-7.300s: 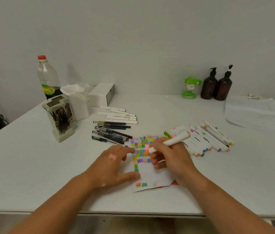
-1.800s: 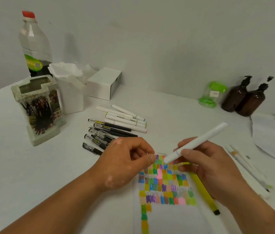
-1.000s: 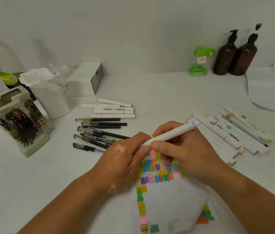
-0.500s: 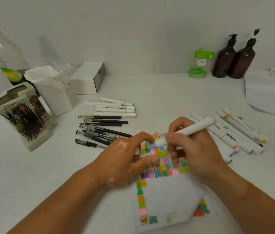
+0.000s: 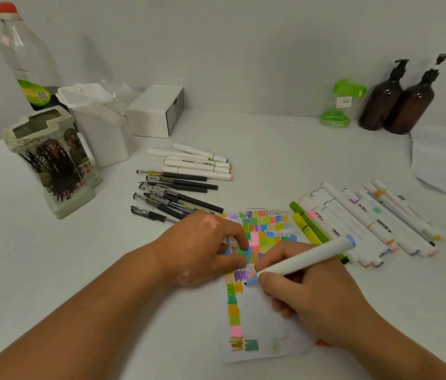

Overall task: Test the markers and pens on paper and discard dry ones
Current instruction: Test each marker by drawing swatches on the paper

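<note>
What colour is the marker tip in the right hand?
Blue; the tip of the marker in the right hand shows best in the head view.

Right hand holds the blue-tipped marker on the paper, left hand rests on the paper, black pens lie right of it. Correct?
No: head view shows the black pens left of the paper, beyond the left hand. The rest holds: right hand holds the blue-tipped marker on the paper, left hand rests on it.
</note>
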